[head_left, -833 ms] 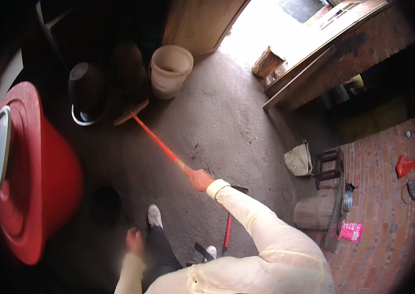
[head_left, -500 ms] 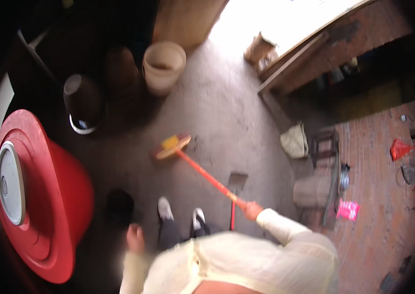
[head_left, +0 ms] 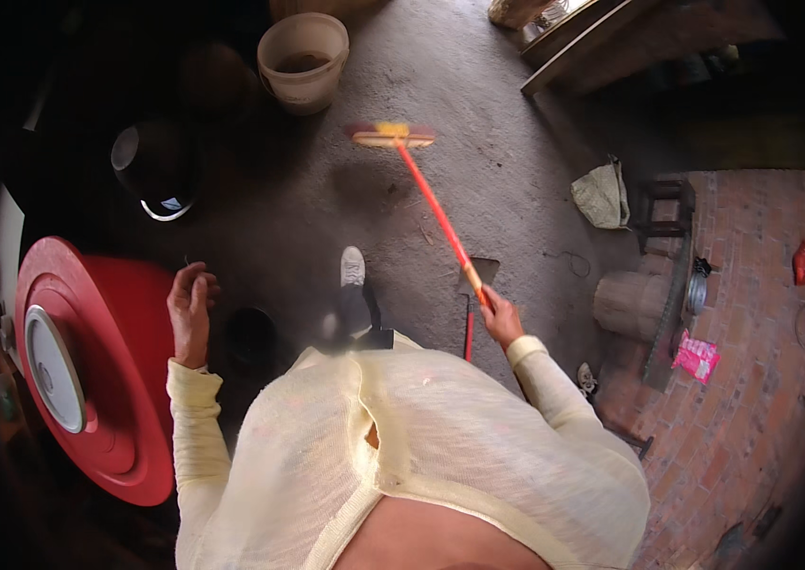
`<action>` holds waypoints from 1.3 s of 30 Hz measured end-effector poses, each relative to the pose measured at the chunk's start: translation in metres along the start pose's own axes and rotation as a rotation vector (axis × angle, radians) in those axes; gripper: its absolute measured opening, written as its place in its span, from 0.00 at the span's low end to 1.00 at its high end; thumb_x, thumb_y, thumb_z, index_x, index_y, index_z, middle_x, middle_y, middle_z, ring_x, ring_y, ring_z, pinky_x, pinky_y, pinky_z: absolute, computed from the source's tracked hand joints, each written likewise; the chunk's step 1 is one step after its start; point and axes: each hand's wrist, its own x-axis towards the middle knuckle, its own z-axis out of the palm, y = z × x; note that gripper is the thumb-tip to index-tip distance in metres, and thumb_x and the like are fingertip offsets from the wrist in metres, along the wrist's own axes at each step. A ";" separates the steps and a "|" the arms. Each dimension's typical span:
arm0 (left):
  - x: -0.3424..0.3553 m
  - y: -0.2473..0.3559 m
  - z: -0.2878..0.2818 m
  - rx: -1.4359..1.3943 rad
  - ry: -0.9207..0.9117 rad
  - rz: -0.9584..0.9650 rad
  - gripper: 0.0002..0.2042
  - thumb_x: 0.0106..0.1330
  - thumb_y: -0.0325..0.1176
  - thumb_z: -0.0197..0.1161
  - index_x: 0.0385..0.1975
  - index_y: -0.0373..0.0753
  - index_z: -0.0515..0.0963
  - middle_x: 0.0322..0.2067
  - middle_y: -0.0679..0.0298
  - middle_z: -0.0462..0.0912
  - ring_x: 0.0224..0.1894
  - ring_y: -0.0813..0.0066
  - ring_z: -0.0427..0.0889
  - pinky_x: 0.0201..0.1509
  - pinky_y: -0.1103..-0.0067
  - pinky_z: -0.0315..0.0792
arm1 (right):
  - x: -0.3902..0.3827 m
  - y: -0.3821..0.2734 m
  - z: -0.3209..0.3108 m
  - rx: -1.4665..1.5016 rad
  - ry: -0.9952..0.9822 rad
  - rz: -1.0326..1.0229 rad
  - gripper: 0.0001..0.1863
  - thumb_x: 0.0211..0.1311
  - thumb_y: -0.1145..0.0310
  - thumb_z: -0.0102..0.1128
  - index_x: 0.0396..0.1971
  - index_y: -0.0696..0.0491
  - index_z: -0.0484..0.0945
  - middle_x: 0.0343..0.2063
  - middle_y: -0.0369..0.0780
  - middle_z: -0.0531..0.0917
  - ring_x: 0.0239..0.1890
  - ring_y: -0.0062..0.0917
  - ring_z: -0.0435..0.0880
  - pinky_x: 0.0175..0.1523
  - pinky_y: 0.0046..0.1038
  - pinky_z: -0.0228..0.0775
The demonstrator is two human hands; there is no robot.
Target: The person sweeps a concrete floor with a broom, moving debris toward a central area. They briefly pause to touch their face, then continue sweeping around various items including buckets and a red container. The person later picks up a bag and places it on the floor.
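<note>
One right grip (head_left: 503,321) snug around a red broom handle (head_left: 442,219), one left grip (head_left: 191,312) loosely half-curled near a red tub (head_left: 122,285).

A rough grey floor (head_left: 507,199) bears a bucket (head_left: 307,97) — and a sack (head_left: 603,198).

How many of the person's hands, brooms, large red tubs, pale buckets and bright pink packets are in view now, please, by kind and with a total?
Hands: 2 (left hand, right hand)
Broom: 1
Large red tub: 1
Pale bucket: 1
Bright pink packet: 1
Total: 6
</note>
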 end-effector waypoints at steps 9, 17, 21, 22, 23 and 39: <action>0.011 -0.012 0.063 0.123 -0.149 -0.264 0.09 0.63 0.25 0.51 0.42 0.33 0.72 0.29 0.66 0.77 0.28 0.82 0.74 0.31 0.85 0.68 | 0.209 -0.054 -0.050 -0.048 0.101 -0.059 0.26 0.52 0.71 0.55 0.55 0.54 0.68 0.37 0.52 0.80 0.41 0.41 0.80 0.46 0.34 0.70; 0.081 -0.030 0.053 0.227 -0.048 -0.481 0.11 0.63 0.30 0.51 0.43 0.34 0.72 0.27 0.64 0.79 0.26 0.81 0.77 0.27 0.85 0.69 | 0.352 -0.113 -0.071 -0.163 0.025 -0.102 0.26 0.52 0.71 0.54 0.55 0.51 0.68 0.37 0.53 0.79 0.43 0.42 0.79 0.48 0.35 0.69; 0.140 -0.062 0.027 0.176 -0.057 -0.640 0.11 0.64 0.30 0.50 0.43 0.34 0.72 0.28 0.63 0.79 0.26 0.80 0.78 0.26 0.84 0.69 | 0.425 -0.162 -0.067 -0.104 -0.086 0.007 0.26 0.53 0.71 0.53 0.55 0.48 0.67 0.30 0.52 0.80 0.35 0.46 0.80 0.40 0.40 0.71; 0.159 -0.069 0.020 0.152 -0.065 -0.684 0.11 0.64 0.30 0.49 0.43 0.34 0.72 0.28 0.63 0.79 0.26 0.79 0.78 0.26 0.84 0.69 | 0.443 -0.167 -0.063 -0.175 -0.096 -0.056 0.26 0.53 0.72 0.52 0.55 0.48 0.67 0.29 0.53 0.79 0.34 0.47 0.80 0.39 0.41 0.71; 0.180 -0.070 0.020 0.153 -0.067 -0.743 0.11 0.65 0.30 0.49 0.43 0.35 0.72 0.29 0.63 0.78 0.26 0.79 0.78 0.25 0.84 0.69 | 0.458 -0.164 -0.063 -0.254 -0.104 -0.111 0.26 0.53 0.72 0.51 0.55 0.48 0.66 0.28 0.54 0.78 0.33 0.49 0.80 0.37 0.42 0.70; 0.411 -0.075 0.036 -0.003 -0.208 -0.847 0.12 0.65 0.34 0.49 0.45 0.38 0.71 0.30 0.63 0.78 0.27 0.77 0.78 0.25 0.84 0.70 | 0.462 -0.286 -0.146 -0.297 -0.287 0.023 0.28 0.50 0.78 0.49 0.56 0.52 0.65 0.24 0.57 0.74 0.32 0.50 0.78 0.36 0.38 0.68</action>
